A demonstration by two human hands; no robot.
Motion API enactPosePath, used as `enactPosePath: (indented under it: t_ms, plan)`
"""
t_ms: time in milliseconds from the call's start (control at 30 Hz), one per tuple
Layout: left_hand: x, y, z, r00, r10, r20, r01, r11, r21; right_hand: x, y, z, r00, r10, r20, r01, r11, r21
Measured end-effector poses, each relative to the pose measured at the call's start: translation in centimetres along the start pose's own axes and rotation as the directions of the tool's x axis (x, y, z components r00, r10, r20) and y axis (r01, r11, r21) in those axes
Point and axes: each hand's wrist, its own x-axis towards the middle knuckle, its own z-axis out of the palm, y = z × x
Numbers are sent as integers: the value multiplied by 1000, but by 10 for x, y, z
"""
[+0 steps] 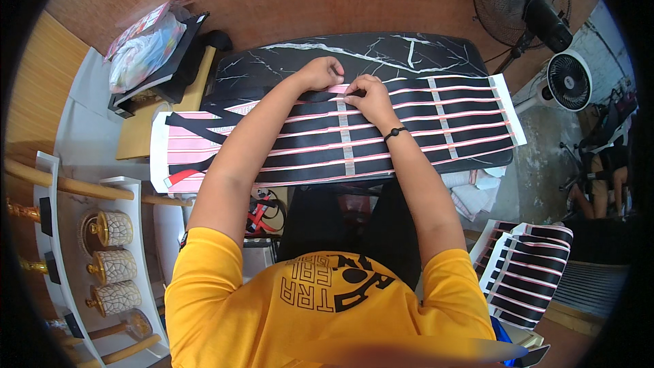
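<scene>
A long pink-and-white sheet [187, 148] lies across the table, with rows of black strips [300, 128] running along it. Bands of grey tape [345, 138] cross the rows. Over the sheet's far edge is my left hand [320, 73], its fingers curled in toward the thumb; whatever is between them is too small to make out. Just to its right, my right hand [371, 101] pinches at the farthest black strip, beside the upper end of the middle tape band. At the left end, several black strips hang loose and cross one another on the pink.
The black marble-patterned table [381, 54] shows beyond the sheet. Two fans [569, 82] stand at right. A second striped sheet [528, 272] lies lower right. A plastic bag [146, 54] sits at far left, above a shelf with gold-lidded jars [114, 266]. A person sits far right.
</scene>
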Motion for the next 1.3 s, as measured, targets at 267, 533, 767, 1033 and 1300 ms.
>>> enactPosePath:
  t_ms: [267,533,767,1033,1300]
  plan:
    - [-105,31,10,933,348,-93,-194,704,683,-5,1,7,986,-107,-124,91,987,-133]
    - [-140,16,52,834,478,-276,-168,697,697,-7,5,9,995,-59,-83,45,986,-162]
    - [-136,10,48,816,497,-295,-153,678,719,-6,0,5,998,-26,-63,18,991,-132]
    - [-105,27,31,623,490,-610,144,695,705,-1,-10,-1,982,112,-153,-84,980,179]
    - [-108,13,75,816,226,-531,86,862,499,-4,-5,1,994,78,-73,-73,995,71]
